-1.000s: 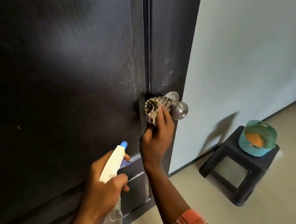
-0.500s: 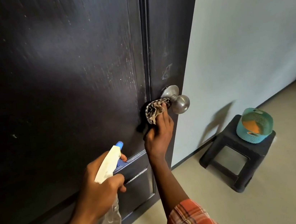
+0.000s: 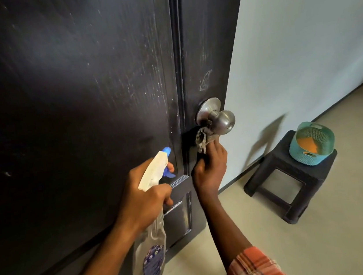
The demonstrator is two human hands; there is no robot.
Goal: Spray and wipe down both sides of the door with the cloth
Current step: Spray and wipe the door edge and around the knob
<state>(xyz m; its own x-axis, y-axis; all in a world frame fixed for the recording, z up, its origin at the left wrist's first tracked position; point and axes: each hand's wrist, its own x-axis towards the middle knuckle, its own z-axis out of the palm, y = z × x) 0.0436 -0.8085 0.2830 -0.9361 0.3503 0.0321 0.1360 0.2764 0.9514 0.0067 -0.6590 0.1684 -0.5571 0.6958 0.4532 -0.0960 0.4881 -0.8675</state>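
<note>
The right hand (image 3: 210, 170) is clutching a bunched patterned cloth (image 3: 201, 139), fingers curled over it, and pressing it against the dark door (image 3: 74, 100) just beneath the round steel knob (image 3: 225, 121). Whether the cloth is touching the knob itself I cannot tell. The left hand (image 3: 144, 196) is gripping the neck of a clear spray bottle (image 3: 150, 256), a finger lying on the blue trigger (image 3: 170, 170), the nozzle pointing at the door close to the cloth. Off to the right, a teal basket (image 3: 314, 152) is sitting on a black plastic stool (image 3: 296, 177) by the pale wall (image 3: 300, 29).
</note>
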